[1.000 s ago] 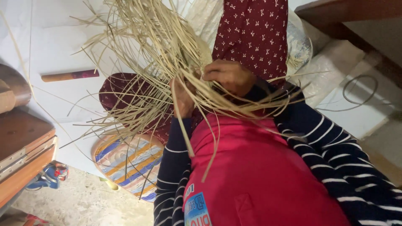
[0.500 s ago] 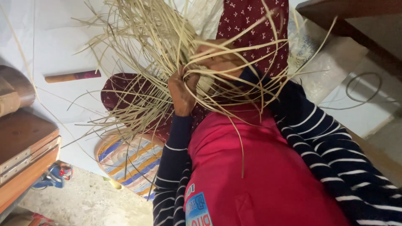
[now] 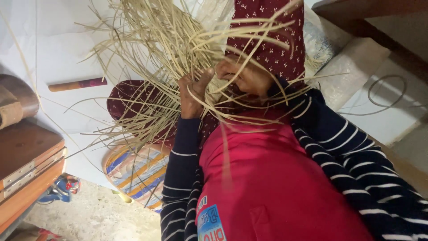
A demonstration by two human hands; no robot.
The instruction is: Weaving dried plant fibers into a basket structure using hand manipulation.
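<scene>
White floor behind; left hand (image 3: pixel 192 96) and right hand (image 3: pixel 247 76), grips clamped on straw strips (image 3: pixel 178 40)

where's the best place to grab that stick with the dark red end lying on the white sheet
Take the stick around its tan middle, coming down from above with the grasp across its width. It lies flat and nearly level on the white sheet, clear of the straw strands, so both long sides are open.
</scene>
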